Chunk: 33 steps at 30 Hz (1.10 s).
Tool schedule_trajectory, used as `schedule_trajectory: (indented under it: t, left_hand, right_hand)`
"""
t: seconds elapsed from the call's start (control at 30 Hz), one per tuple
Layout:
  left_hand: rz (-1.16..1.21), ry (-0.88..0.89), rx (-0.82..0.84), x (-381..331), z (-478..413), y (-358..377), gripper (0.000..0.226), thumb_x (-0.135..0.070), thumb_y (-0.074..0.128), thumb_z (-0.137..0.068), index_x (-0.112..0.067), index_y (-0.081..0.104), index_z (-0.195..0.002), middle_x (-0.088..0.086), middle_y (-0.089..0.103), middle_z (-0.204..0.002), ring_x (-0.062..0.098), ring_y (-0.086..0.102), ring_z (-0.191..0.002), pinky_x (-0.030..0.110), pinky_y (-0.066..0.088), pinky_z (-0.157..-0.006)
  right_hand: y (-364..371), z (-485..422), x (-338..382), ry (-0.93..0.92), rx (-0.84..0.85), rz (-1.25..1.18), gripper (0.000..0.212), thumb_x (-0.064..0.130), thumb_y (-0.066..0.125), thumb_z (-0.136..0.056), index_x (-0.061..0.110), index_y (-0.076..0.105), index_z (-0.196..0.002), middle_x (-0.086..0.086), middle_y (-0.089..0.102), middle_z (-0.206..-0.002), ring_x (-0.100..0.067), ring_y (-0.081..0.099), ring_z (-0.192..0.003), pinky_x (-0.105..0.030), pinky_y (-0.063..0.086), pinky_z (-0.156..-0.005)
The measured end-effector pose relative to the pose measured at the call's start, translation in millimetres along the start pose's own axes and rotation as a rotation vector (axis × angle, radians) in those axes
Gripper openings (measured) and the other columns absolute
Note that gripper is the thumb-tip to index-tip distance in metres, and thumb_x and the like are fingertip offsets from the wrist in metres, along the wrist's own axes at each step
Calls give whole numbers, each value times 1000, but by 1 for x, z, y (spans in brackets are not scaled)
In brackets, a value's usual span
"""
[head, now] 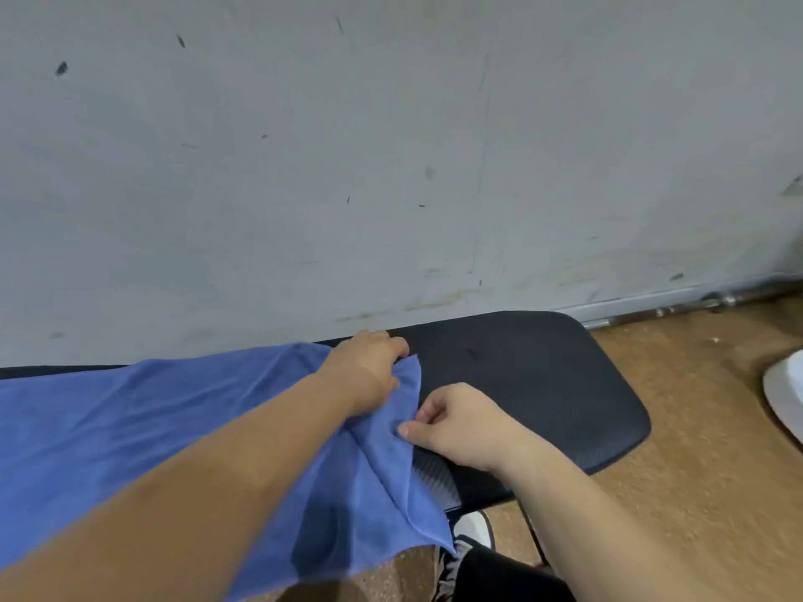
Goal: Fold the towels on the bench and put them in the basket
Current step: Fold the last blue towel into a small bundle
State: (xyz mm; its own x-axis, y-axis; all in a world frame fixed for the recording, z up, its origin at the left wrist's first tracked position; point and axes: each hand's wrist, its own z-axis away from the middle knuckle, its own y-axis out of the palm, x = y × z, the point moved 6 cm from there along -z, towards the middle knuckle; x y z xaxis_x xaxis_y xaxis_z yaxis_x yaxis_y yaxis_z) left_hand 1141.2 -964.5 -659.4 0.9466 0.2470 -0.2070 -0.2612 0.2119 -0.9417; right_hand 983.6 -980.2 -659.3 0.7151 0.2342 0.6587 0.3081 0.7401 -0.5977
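Observation:
A blue towel (pixel 143 423) lies spread over the black padded bench (pixel 534 375), with its near part hanging off the front edge. My left hand (pixel 369 367) is closed on the towel's far right corner, by the wall. My right hand (pixel 460 423) pinches the towel's right edge a little nearer to me. The right end of the bench is bare. No basket is in view.
A scuffed grey wall (pixel 391 167) runs right behind the bench. Brown cork-like floor (pixel 704 449) lies to the right, with part of a white object (pixel 786 393) at the right edge. My shoe (pixel 473 527) shows under the bench.

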Motion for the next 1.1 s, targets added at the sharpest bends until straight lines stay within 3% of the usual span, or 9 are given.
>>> schedule_trajectory:
  t: [0.13,0.27,0.37,0.47,0.63,0.7,0.8,0.9,1.1]
  left_hand:
    - [204,40,-92,3,11,-8,13,-17,60,-93,-26,67,-99,-5,55,-103,18,58,-95,37,50,-86]
    - [277,21,-335,6,12,-46,14,-21,63,-93,-30,73,-98,-7,50,-93,15,54,-85,37,50,-80]
    - [283,-24,-452,7,5,-73,15,-24,61,-95,-31,72,-102,-9,50,-87,18,57,-87,35,49,-79]
    - [355,-62,-475,11,-7,-83,13,-22,60,-94,-31,69,-96,-13,52,-82,17,58,-88,34,49,-81]
    - [506,-145,-460,11,-26,-65,16,-20,63,-93,-28,67,-105,-9,62,-91,22,64,-93,33,51,-80]
    - [499,-151,-352,6,-27,-44,34,-27,67,-93,-25,62,-127,-2,65,-118,24,63,-111,39,52,-95]
    - [193,-186,-148,0,-9,-2,73,-57,58,-94,-28,35,-157,5,35,-162,31,35,-149,51,31,-120]
    - [40,-194,58,-3,13,39,91,-84,34,-88,-44,-2,-163,-2,-14,-173,31,-17,-158,63,-8,-124]
    - [-37,-191,-29,-4,16,54,89,-89,12,-86,-46,-13,-160,-3,-23,-171,31,-25,-156,67,-16,-119]
  right_hand:
    - [12,0,3,-41,5,54,47,53,76,-77,13,54,-66,5,45,-57,-14,41,-54,-33,39,-59]
    - [15,1,3,-28,12,103,47,59,76,-72,20,51,-60,6,46,-53,-13,45,-51,-33,39,-55]
    - [8,1,0,-8,16,62,43,44,76,-80,19,48,-59,8,48,-55,-11,47,-51,-28,38,-53]
    - [-2,4,-8,53,36,-186,26,34,75,-86,15,65,-71,5,67,-69,-13,65,-62,-26,49,-55]
    - [-39,7,-32,123,-121,-175,33,39,79,-84,15,56,-77,0,63,-74,-16,58,-64,-26,44,-55]
    - [-45,8,-43,159,-124,-54,35,39,78,-82,14,54,-81,-1,63,-80,-19,61,-69,-31,49,-58]
    - [-47,11,-54,219,-89,26,30,38,76,-84,12,60,-88,-7,68,-88,-25,70,-79,-41,63,-60]
    - [-52,14,-59,261,-50,111,32,43,75,-83,12,66,-82,-7,72,-74,-29,74,-67,-45,65,-62]
    - [-58,16,-63,309,-62,272,42,56,75,-80,14,69,-75,2,66,-47,-16,67,-49,-39,65,-71]
